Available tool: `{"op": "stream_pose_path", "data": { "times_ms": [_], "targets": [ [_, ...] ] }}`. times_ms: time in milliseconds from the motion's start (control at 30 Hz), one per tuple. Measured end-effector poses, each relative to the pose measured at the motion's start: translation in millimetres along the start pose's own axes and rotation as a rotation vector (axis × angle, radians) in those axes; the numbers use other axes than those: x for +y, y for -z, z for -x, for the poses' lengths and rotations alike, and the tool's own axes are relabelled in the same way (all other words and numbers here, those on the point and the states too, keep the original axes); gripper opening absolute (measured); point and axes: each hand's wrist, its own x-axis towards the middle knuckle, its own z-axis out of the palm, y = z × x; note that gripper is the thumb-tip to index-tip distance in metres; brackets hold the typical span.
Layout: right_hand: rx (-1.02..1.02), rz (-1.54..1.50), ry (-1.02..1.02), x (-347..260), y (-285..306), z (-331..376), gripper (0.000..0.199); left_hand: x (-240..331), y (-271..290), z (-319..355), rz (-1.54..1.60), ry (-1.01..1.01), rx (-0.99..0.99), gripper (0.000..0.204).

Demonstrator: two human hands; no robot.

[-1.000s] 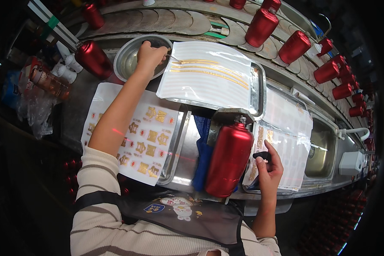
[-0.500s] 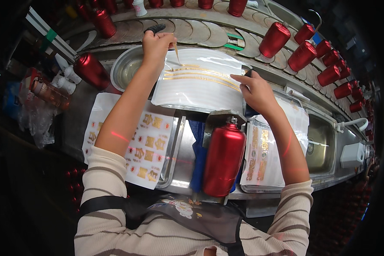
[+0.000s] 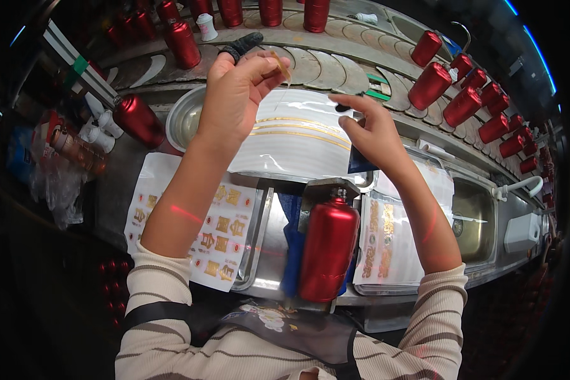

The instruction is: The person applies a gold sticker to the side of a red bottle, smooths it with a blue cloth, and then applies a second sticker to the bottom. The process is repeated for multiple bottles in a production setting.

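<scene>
My left hand (image 3: pixel 237 92) is raised above the upper left of a white sheet (image 3: pixel 285 158), with thumb and fingers pinching a thin gold decal strip (image 3: pixel 282 66). The strip curls and its thin end hangs down over the sheet. Several gold stripes (image 3: pixel 301 126) lie across that glossy sheet, which rests on a metal tray. Over the sheet's right side hovers my right hand (image 3: pixel 375 130), its index finger stretched out and thumb apart, holding nothing. Black covers sit on a finger of each hand. Nearer to me, a red metallic bottle (image 3: pixel 328 250) lies in a holder with blue cloth.
Decal sheets lie at left (image 3: pixel 218 244) and right (image 3: pixel 392 244) on trays. A metal bowl (image 3: pixel 182 120) stands beside my left forearm. Beyond runs a plated conveyor (image 3: pixel 335 69) with several red bottles. A sink (image 3: pixel 475 228) and a white jug (image 3: pixel 523 231) are at far right.
My left hand has come nearer and to the right, lifting the gold strip off the sheet. My right hand has left the sheet's right edge, shifting slightly left with its fingers opening.
</scene>
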Motion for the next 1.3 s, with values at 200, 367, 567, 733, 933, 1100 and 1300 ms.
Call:
{"op": "stream_pose_path", "data": {
  "times_ms": [200,367,567,733,933,1100,1300],
  "targets": [
    [-0.216,-0.606,-0.128,-84.5,11.8,9.3,0.030,18.9,-37.6,62.3,0.261,0.055,-0.105,0.025],
    [-0.192,-0.805,-0.208,-109.9,24.2,64.2,0.021,27.2,-29.8,96.0,0.346,0.061,-0.138,0.009],
    [-0.117,-0.606,-0.130,-118.4,41.5,115.1,0.021,20.7,-41.1,122.0,0.322,0.069,-0.008,0.018],
    [-0.187,-0.433,-0.254,-108.7,58.3,168.3,0.019,12.7,-39.7,156.3,0.405,0.169,-0.014,0.016],
    [-0.215,-0.364,-0.464,-90.9,62.3,234.7,0.019,-21.0,-26.8,236.0,-0.027,0.243,0.115,0.050],
    [-0.196,-0.367,-0.535,-65.4,31.3,275.5,0.016,-49.5,-5.3,296.9,-0.221,0.361,0.168,0.052],
    [-0.113,-0.503,-0.580,-53.3,14.8,292.4,0.013,-61.4,2.9,299.6,-0.313,0.315,0.134,0.050]
  ]
}}
